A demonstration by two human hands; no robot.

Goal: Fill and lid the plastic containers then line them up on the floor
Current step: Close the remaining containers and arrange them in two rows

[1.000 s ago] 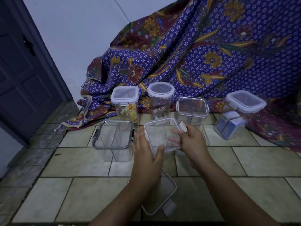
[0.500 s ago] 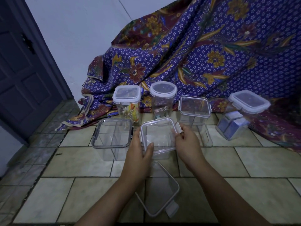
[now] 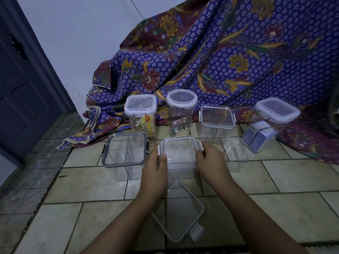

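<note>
Both hands, left hand (image 3: 155,170) and right hand (image 3: 211,165), reach forward, fingers (image 3: 162,158) grasping the lid (image 3: 178,148) on a clear container (image 3: 181,171), its contents indiscernible.

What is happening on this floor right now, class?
A person's left hand and right hand press a lid onto a clear container on the tiled floor. Behind it stand several lidded containers, some holding items. A loose lid lies nearer the person.

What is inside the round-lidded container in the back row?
Through the clear wall of the round-lidded container, a few small pale and pinkish items lie at the bottom; above them it looks empty. They are too small to identify.
</note>
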